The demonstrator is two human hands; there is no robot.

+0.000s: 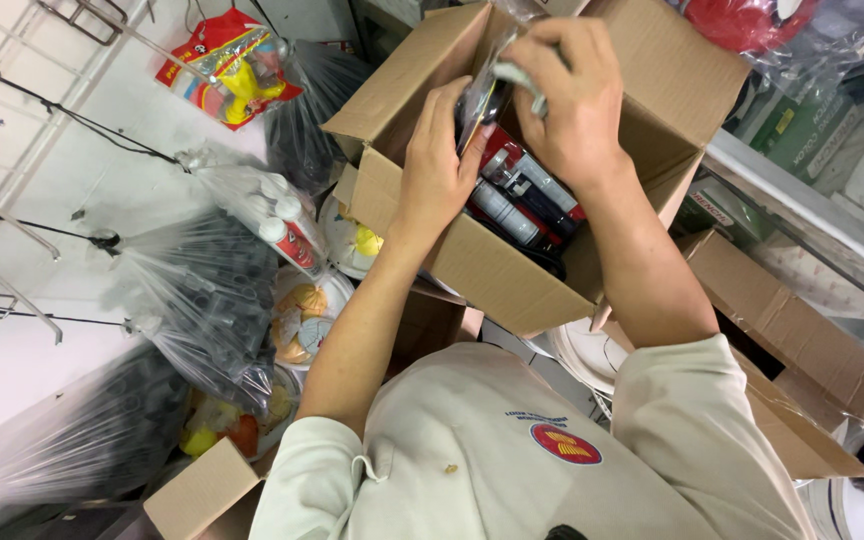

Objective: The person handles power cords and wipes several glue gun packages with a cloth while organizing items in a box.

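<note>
Both hands reach into an open brown cardboard box (472,265) packed with red-and-black plastic-wrapped cylindrical items (527,195). The left hand (437,165) and the right hand (572,95) together grip a dark shiny plastic-wrapped packet (480,100) above them. Clear plastic bags of dark pieces (202,300) hang nearby at left.

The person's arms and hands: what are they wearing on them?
Both hands, the left hand and the right hand, are bare: no gloves, and no rings or watch that I can see. The forearms are uncovered too. Short cream-coloured sleeves end near the elbows, part of a shirt with a round red badge on it.
</note>
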